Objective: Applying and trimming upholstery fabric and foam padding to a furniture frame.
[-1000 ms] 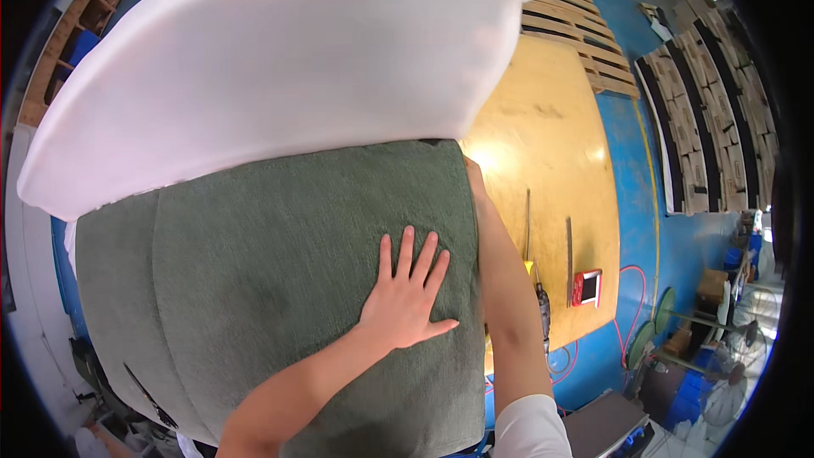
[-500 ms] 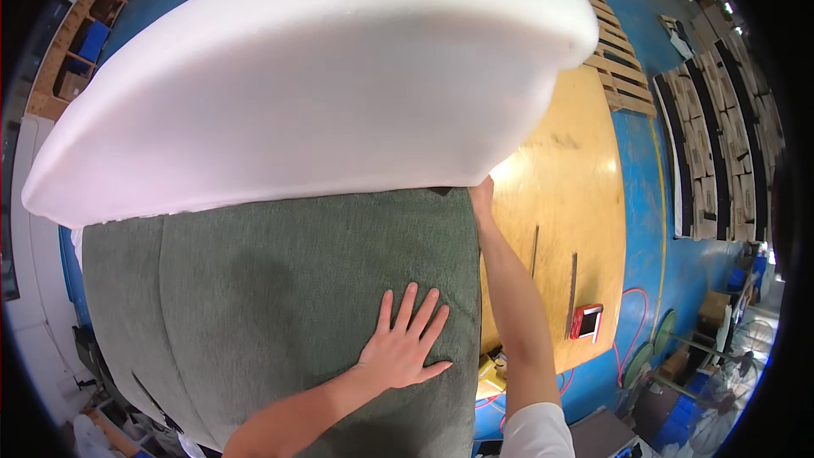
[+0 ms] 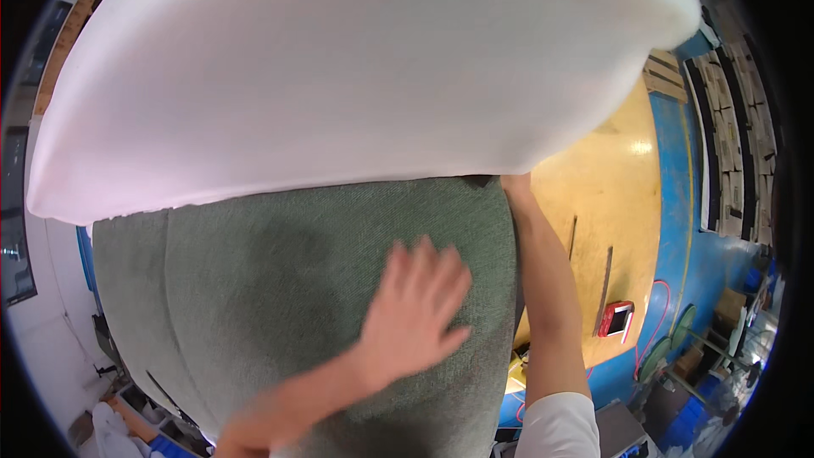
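A cushion with dark green woven fabric (image 3: 229, 271) fills the lower middle of the view. From its far edge a large white padded piece, like a foam or batting sheet (image 3: 339, 93), rises with a curved top that runs out of the frame. Over the green fabric is my left hand (image 3: 415, 305), blurred, its fingers spread and holding nothing; whether it touches the cloth I cannot tell. My right hand (image 3: 517, 184) is at the lower right corner of the white piece, beside the green edge. Its fingers are hidden there.
A yellowish wooden tabletop (image 3: 619, 195) extends to the right. A red handheld device (image 3: 616, 320) lies on it near a thin dark strip (image 3: 604, 280). Beyond are blue floor (image 3: 678, 280), a wooden pallet (image 3: 664, 76) and stacked boards (image 3: 725, 144).
My left hand has moved slightly up and right, blurred now where it was sharp. The white piece looms larger and leans nearer. My right hand stays at its corner.
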`<move>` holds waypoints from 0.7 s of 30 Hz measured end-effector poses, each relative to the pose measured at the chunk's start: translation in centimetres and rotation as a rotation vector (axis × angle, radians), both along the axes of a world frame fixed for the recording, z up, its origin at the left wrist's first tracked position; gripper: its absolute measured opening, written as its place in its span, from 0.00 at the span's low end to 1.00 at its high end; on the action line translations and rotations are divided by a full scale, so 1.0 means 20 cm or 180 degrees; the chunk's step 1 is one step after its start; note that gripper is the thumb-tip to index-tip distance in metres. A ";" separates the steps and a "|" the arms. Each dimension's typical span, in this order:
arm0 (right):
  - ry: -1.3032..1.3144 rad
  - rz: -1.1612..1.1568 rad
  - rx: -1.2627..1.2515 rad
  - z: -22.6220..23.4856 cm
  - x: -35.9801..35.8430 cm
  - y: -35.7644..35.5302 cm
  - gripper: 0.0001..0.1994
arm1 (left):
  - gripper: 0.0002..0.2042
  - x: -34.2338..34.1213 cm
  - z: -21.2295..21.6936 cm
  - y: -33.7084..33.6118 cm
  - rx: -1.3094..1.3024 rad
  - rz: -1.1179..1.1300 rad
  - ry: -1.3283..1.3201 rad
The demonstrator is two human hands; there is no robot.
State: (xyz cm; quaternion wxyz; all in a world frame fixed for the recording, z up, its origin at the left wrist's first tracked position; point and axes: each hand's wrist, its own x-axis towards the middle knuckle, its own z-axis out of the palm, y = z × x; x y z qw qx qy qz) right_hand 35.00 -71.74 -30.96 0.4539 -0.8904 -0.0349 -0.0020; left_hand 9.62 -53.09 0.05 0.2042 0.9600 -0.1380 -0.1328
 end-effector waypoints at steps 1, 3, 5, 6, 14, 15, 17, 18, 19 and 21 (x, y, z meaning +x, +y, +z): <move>-0.0306 0.0140 -0.0283 0.01 -0.01 0.01 0.23 | 0.44 0.10 -0.02 0.07 0.0124 0.0437 -0.0364; 0.0155 0.0152 -0.0479 0.04 0.00 0.01 0.23 | 0.45 0.22 -0.04 0.02 0.0196 0.0278 -0.0159; 0.0290 -0.0033 -0.0382 0.09 0.04 0.04 0.23 | 0.47 0.27 -0.04 -0.08 0.0294 0.0179 -0.0249; 0.0111 -0.0003 -0.0484 0.12 0.05 0.04 0.23 | 0.48 0.25 -0.02 -0.15 0.0489 0.0026 -0.0003; 0.0370 -0.0185 0.0094 0.60 -0.53 -0.21 0.23 | 0.49 0.19 -0.04 -0.22 0.0775 -0.0023 0.0165; 0.0849 -0.0389 0.0302 0.66 -0.75 -0.31 0.25 | 0.49 0.20 -0.03 -0.23 0.0773 -0.0122 0.0303; 0.2349 -0.0611 0.0971 0.71 -1.19 -0.48 0.25 | 0.49 0.21 -0.01 -0.25 0.0883 -0.0049 0.0330; 0.2915 -0.0795 0.1874 0.72 -1.42 -0.56 0.23 | 0.49 0.20 -0.01 -0.26 0.0907 -0.0052 0.0224; 0.3063 -0.0549 0.1977 0.68 -1.56 -0.61 0.22 | 0.49 0.20 -0.01 -0.28 0.0959 -0.0003 0.0181; 0.3027 -0.0508 0.2113 0.56 -1.76 -0.66 0.19 | 0.50 0.18 -0.02 -0.30 0.0989 -0.0075 0.0152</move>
